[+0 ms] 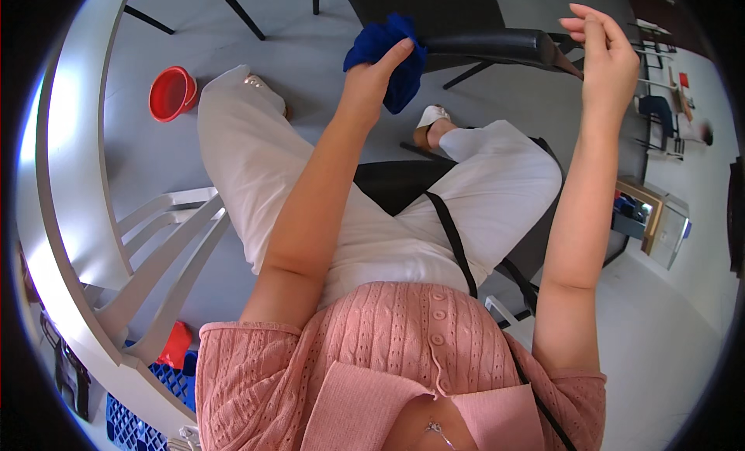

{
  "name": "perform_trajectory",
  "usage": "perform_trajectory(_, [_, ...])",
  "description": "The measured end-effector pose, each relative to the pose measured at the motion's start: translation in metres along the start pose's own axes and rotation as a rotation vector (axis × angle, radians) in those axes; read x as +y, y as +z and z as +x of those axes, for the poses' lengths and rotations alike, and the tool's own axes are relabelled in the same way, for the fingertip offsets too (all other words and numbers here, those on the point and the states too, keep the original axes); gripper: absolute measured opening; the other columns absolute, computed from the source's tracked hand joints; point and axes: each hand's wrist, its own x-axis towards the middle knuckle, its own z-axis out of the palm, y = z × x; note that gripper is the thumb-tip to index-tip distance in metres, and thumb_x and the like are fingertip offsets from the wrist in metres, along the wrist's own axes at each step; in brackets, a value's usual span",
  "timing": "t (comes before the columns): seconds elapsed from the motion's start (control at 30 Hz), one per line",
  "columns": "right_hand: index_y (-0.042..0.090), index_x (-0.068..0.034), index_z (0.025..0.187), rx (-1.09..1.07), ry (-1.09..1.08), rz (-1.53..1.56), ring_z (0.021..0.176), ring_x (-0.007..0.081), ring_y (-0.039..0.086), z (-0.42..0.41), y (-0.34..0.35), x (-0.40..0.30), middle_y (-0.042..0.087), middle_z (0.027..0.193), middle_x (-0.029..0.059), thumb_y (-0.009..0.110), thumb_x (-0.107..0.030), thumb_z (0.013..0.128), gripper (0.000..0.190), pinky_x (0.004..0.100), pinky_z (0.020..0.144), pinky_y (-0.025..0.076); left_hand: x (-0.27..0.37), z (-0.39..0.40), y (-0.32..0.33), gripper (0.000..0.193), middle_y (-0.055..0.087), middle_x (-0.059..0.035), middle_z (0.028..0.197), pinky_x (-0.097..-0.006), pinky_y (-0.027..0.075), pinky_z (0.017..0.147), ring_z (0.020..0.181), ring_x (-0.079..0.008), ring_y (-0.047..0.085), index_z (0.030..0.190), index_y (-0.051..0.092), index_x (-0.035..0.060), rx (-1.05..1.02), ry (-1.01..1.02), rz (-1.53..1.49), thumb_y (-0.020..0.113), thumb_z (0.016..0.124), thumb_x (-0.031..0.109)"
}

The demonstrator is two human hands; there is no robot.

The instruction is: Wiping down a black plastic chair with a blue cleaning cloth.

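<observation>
My left hand grips a bunched dark-blue cloth, thumb on top. The cloth meets the near end of a glossy black rail on a black chair; whether this is an armrest or a back rail is unclear. Beyond the rail spreads the chair's flat dark panel. My right hand is raised at the rail's other end, back of the hand towards me, fingers bent and partly apart. It overlaps the rail's brownish edge, and the picture does not settle whether it grips there.
On the grey floor stands a red bucket. A white table and a white slatted chair are at my left, with a blue plastic crate below. I sit on a black seat. A person sits far right.
</observation>
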Motion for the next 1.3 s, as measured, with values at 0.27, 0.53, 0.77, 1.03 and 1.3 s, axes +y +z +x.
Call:
perform_trajectory(0.27, [0.069, -0.003, 0.098, 0.012, 0.0, 0.032, 0.077, 0.0077, 0.058, 0.0, 0.0, 0.003, 0.07, 0.084, 0.0032, 0.05, -0.019, 0.093, 0.025, 0.0216, 0.073, 0.045, 0.008, -0.006, 0.009, 0.034, 0.065, -0.0044, 0.088, -0.0283, 0.05, 0.07, 0.079, -0.0144, 0.062, 0.099, 0.063, 0.0049, 0.031, 0.047, 0.188, 0.076, 0.077, 0.028])
perform_trajectory(0.53, [0.069, -0.003, 0.099, 0.013, -0.012, 0.026, 0.077, 0.0078, 0.058, -0.001, 0.001, 0.0, 0.07, 0.084, 0.0037, 0.05, -0.018, 0.093, 0.025, 0.0215, 0.073, 0.045, 0.007, -0.003, 0.001, 0.038, 0.065, -0.0064, 0.092, -0.0287, 0.05, 0.074, 0.082, -0.0155, 0.063, 0.102, 0.063, 0.0033, -0.022, -0.018, 0.158, 0.076, 0.077, 0.028])
perform_trajectory(0.77, [0.069, -0.002, 0.098, 0.013, -0.012, 0.035, 0.077, 0.0079, 0.058, 0.0, 0.0, 0.001, 0.07, 0.084, 0.0039, 0.05, -0.018, 0.093, 0.025, 0.0215, 0.073, 0.044, 0.014, -0.009, 0.007, 0.043, 0.065, -0.0067, 0.094, -0.029, 0.05, 0.077, 0.083, -0.0161, 0.062, 0.105, 0.062, 0.003, -0.002, 0.004, 0.261, 0.077, 0.076, 0.031])
perform_trajectory(1.03, [0.07, -0.005, 0.095, 0.034, -0.003, -0.017, 0.074, 0.0088, 0.062, -0.002, 0.001, -0.001, 0.071, 0.081, 0.0024, 0.049, -0.02, 0.091, 0.026, 0.0223, 0.069, 0.047, 0.008, -0.008, 0.005, 0.051, 0.065, -0.0073, 0.095, -0.0263, 0.048, 0.075, 0.085, -0.0155, 0.062, 0.109, 0.061, 0.0003, 0.026, -0.04, 0.276, 0.077, 0.076, 0.035])
perform_trajectory(1.3, [0.07, -0.005, 0.095, 0.035, -0.011, 0.01, 0.074, 0.0092, 0.062, -0.001, 0.001, -0.001, 0.071, 0.081, 0.0031, 0.049, -0.02, 0.091, 0.025, 0.0225, 0.07, 0.047, 0.01, -0.005, 0.001, 0.05, 0.065, -0.0064, 0.096, -0.0256, 0.048, 0.074, 0.084, -0.0139, 0.061, 0.11, 0.061, 0.0001, 0.051, -0.036, 0.227, 0.076, 0.077, 0.035])
